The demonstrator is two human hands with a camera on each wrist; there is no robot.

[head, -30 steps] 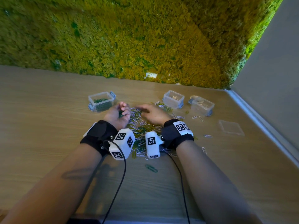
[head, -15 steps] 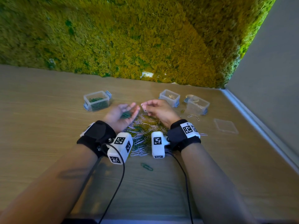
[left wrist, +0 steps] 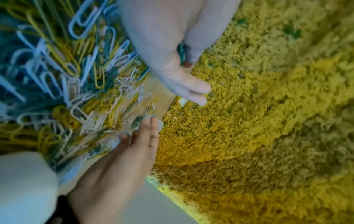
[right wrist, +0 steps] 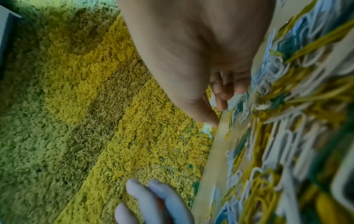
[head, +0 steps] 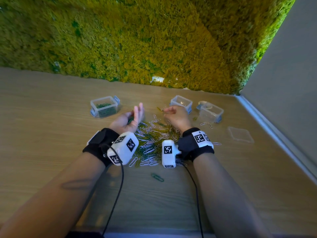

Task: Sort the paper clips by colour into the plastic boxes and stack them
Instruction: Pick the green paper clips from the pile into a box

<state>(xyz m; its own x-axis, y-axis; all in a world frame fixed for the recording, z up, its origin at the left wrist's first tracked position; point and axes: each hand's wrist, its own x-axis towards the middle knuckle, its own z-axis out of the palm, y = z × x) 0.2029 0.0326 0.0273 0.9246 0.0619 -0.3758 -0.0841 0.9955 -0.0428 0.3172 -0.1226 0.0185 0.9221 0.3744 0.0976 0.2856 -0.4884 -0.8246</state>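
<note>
A mixed pile of white, yellow and green paper clips (head: 154, 136) lies on the wooden table between my wrists. My left hand (head: 135, 115) is turned palm up left of the pile with its fingers straight. Its thumb presses green paper clips (left wrist: 181, 51) against the palm. My right hand (head: 167, 110) hovers over the pile's far edge with fingers curled and seems to pinch a small clip; its colour is unclear. A clear box with green clips (head: 104, 107) stands far left. A second clear box (head: 181, 102) and a third (head: 211, 112) stand beyond my right hand.
A loose clear lid (head: 240, 137) lies at the right. One green clip (head: 157, 176) lies alone near me, and stray white clips (head: 205, 124) sit by the right box. A moss wall (head: 154, 40) rises behind the table; a grey wall closes the right side.
The left hand has unfolded from a closed fist to palm up with straight fingers. The right hand lifted from the pile, met the left hand, then drew back to the right.
</note>
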